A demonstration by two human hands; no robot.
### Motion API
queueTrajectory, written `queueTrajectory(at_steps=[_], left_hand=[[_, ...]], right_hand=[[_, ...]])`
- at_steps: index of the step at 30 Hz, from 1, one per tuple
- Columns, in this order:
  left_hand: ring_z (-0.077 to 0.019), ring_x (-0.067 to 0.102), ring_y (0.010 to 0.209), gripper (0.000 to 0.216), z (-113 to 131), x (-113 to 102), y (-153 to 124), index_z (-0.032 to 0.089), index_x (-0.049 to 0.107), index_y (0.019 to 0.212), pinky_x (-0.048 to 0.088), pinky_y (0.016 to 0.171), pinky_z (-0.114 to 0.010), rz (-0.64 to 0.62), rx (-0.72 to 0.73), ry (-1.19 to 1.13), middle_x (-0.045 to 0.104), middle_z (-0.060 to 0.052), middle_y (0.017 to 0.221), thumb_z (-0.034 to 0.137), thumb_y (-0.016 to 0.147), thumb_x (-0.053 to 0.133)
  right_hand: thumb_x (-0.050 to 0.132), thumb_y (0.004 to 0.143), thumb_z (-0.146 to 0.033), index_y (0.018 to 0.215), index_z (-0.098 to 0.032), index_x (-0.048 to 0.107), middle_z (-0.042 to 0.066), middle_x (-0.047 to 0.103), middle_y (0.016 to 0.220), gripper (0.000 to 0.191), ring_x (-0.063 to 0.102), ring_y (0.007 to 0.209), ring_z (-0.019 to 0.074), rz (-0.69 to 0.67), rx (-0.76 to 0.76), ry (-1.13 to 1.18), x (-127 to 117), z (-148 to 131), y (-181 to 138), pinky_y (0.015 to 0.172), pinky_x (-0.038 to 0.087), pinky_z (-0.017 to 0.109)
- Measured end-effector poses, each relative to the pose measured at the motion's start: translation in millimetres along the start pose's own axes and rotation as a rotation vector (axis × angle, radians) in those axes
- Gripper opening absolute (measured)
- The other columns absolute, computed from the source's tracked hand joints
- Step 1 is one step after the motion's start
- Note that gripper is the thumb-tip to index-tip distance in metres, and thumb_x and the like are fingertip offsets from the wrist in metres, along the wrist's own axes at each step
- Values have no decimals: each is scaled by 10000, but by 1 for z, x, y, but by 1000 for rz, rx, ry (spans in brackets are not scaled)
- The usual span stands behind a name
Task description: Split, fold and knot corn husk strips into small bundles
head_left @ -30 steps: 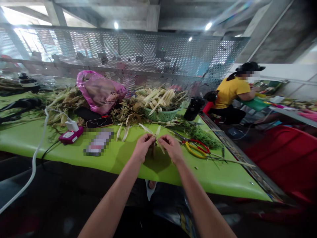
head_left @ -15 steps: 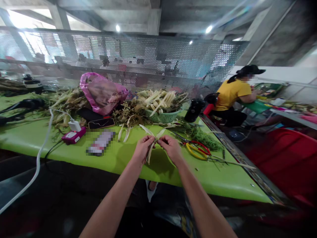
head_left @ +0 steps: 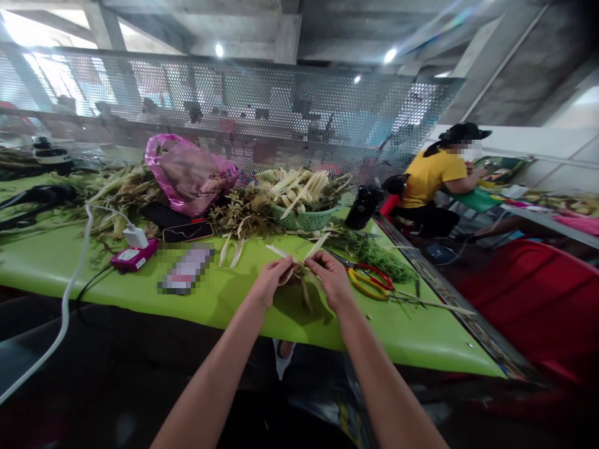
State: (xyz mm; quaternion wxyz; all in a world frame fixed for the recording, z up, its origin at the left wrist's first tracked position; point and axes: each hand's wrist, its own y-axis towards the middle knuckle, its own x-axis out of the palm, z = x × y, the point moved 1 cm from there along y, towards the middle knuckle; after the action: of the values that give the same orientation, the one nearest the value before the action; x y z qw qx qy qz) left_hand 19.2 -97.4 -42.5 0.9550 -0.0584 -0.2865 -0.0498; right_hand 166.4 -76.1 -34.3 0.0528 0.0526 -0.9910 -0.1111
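Pale dried corn husk strips (head_left: 316, 246) are pinched between both my hands above the green table. My left hand (head_left: 272, 279) is closed on them from the left, thumb against fingers. My right hand (head_left: 331, 278) grips them from the other side, close by. Two ends stick up and outward, while one browner piece hangs below the fingers. Where the strips cross, the fingers partly hide them. To the right of my right hand lie scissors (head_left: 369, 284) with red and yellow handles, beside a heap of green plant fibres (head_left: 390, 262).
Behind my hands stands a green basket (head_left: 306, 221) heaped with husks, near a pink plastic bag (head_left: 187, 178) and a black bottle (head_left: 362, 207). A phone (head_left: 188, 268) and a magenta power block (head_left: 135, 254) with a white cable lie left. A person in yellow (head_left: 435, 178) sits at right.
The hanging husk end has swung from below my left fingers to the right, under the gap between my hands. My hands are slightly farther apart, both still pinching. The view has shifted slightly.
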Motion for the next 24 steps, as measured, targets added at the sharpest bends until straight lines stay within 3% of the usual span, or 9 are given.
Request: queueTrajectory(at_steps=[4,7,12,15,19,24], left_hand=[[-95,596,609,356,1,0,0,127,698,823,481,643,-219,-89,-11,-4,681,-14,717,340,568,827],[-87,597,570,344,1,-1,1,119,685,820,477,610,-211,-51,-6,5,671,-11,694,322,579,823],[-144,659,626,373,0,-5,6,140,630,887,509,631,-264,93,39,-82,682,-35,784,312,606,805],[-143,659,658,379,-2,-7,9,166,603,905,517,650,-276,133,82,-141,678,-28,813,300,612,802],[-106,620,668,383,-6,-8,11,166,642,931,483,623,-214,179,136,-133,666,-13,791,316,615,798],[-122,603,734,416,-6,-6,11,155,687,972,467,668,-226,166,119,-67,682,-35,854,353,619,784]], right_hand=[[720,717,-389,774,-196,613,-18,577,694,228,515,629,139,-23,-35,-47,2,1,0,608,430,268],[675,761,-408,846,-197,615,3,596,749,235,524,658,152,-9,-81,-138,2,0,-1,627,435,281],[657,794,-349,920,-214,631,49,620,938,186,546,859,208,261,-469,-560,3,-16,-10,773,429,344],[615,835,-332,812,-227,657,46,639,897,116,552,917,229,189,-610,-800,11,-22,-16,864,385,388],[618,831,-375,806,-223,664,46,659,846,160,554,845,229,33,-552,-1026,23,-17,-17,796,380,366],[603,831,-316,797,-205,627,52,652,812,118,544,812,225,3,-499,-1159,29,-7,-13,736,365,335]])
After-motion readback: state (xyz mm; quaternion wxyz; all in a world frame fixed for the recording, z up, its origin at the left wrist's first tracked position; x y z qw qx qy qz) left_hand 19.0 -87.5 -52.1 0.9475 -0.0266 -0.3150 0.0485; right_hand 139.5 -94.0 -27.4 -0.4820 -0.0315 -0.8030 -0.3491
